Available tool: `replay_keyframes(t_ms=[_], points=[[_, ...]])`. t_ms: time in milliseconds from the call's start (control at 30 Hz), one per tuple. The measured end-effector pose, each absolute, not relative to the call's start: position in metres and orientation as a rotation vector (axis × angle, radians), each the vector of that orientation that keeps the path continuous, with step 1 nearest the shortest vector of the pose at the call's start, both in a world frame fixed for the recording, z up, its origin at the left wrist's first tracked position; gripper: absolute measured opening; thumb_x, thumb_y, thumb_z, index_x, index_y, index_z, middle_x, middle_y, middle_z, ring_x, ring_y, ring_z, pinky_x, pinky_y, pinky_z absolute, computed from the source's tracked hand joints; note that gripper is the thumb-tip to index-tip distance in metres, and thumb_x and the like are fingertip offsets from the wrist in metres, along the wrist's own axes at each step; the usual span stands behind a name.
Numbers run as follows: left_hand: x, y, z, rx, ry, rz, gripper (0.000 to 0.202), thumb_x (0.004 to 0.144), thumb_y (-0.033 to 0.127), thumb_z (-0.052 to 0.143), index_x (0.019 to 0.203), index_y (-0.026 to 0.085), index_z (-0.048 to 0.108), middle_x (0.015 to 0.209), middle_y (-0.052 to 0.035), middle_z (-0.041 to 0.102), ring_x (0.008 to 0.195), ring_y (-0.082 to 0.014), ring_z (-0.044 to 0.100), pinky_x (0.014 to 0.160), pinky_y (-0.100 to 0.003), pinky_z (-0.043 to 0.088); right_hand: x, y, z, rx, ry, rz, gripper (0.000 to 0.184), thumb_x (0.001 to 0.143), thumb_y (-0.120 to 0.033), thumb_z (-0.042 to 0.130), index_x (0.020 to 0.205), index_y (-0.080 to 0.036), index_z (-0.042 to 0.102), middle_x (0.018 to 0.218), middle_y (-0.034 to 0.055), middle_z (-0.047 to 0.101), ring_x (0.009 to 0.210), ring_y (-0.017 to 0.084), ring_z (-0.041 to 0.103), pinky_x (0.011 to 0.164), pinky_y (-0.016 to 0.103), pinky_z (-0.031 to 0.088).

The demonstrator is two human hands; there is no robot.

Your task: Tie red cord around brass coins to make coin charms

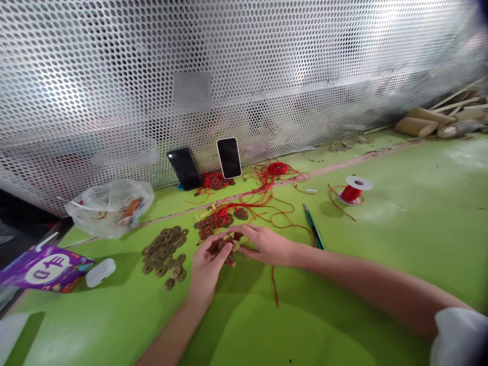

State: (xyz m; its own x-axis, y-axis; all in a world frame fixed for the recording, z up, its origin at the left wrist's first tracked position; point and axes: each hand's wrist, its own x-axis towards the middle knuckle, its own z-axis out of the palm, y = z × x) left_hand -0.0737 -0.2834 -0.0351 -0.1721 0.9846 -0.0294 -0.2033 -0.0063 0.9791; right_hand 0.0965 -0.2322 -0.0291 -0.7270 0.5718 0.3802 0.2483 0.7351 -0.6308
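Note:
My left hand (208,262) pinches a few brass coins (236,246) between thumb and fingers. Close against it, my right hand (267,245) has its fingertips curled on the same coins, where a bit of red cord shows; the exact grip is partly hidden. From below my right hand a loose red cord end (275,290) trails onto the green table. Just beyond my hands lie coins tied with red cord (217,219). A pile of loose brass coins (163,250) with centre holes sits left of my left hand.
Two phones (229,158) lean on the perforated metal panel (244,61). Red cord tangles (277,169) lie behind. At right are a green pen-like tool (313,226) and a red cord spool (351,192). A plastic bag (110,208), purple packet (48,267) and white case (100,272) stand left.

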Motion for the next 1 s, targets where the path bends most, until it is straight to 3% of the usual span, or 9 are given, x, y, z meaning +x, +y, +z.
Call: replay_keyframes(t_ms=[167,300,633,767,1000], points=[[-0.0728,-0.2842,-0.0338,0.980,1.181,1.396,0.030,0.061,0.028,0.079,0.084,0.016,0.064,0.069,0.0019,0.064,0.058,-0.0108,0.057,0.041,-0.019,0.052,0.0930,-0.2323,-0.0289,-0.645,-2.243,0.798,0.035,0.082,-0.005,0.049,0.115,-0.016,0.051,0.092,0.0064,0.059,0.080,0.015,0.057,0.075,0.027,0.049],[-0.0717,-0.2840,-0.0333,1.003,1.154,1.378,0.029,0.063,0.028,0.079,0.083,0.016,0.062,0.065,0.0024,0.063,0.057,-0.0108,0.058,0.041,-0.018,0.053,0.0930,-0.2323,-0.0300,-0.605,-2.205,0.772,0.022,0.083,-0.007,0.049,0.101,-0.016,0.057,0.085,0.0047,0.056,0.072,0.013,0.053,0.068,0.023,0.046],[-0.0733,-0.2853,-0.0354,0.990,1.118,1.349,0.030,0.065,0.029,0.077,0.089,0.017,0.063,0.077,-0.0002,0.067,0.066,-0.0131,0.062,0.043,-0.019,0.054,0.0939,-0.2353,-0.0234,-0.688,-2.112,0.868,0.011,0.076,-0.006,0.053,0.081,-0.014,0.060,0.070,-0.0004,0.054,0.058,0.008,0.046,0.055,0.018,0.036],[-0.0730,-0.2855,-0.0345,0.952,1.091,1.370,0.032,0.066,0.031,0.076,0.093,0.019,0.065,0.083,-0.0008,0.067,0.066,-0.0134,0.062,0.043,-0.020,0.054,0.0948,-0.2342,-0.0221,-0.755,-2.045,0.979,0.005,0.077,-0.012,0.055,0.078,-0.013,0.060,0.062,-0.0031,0.050,0.053,0.007,0.041,0.050,0.017,0.031],[-0.0717,-0.2853,-0.0340,0.905,1.099,1.385,0.025,0.065,0.032,0.076,0.082,0.017,0.066,0.071,0.0003,0.068,0.053,-0.0115,0.060,0.044,-0.021,0.051,0.0966,-0.2317,-0.0234,-0.743,-2.014,1.086,0.006,0.076,-0.012,0.055,0.078,-0.013,0.061,0.063,-0.0023,0.052,0.054,0.007,0.043,0.050,0.017,0.033]])
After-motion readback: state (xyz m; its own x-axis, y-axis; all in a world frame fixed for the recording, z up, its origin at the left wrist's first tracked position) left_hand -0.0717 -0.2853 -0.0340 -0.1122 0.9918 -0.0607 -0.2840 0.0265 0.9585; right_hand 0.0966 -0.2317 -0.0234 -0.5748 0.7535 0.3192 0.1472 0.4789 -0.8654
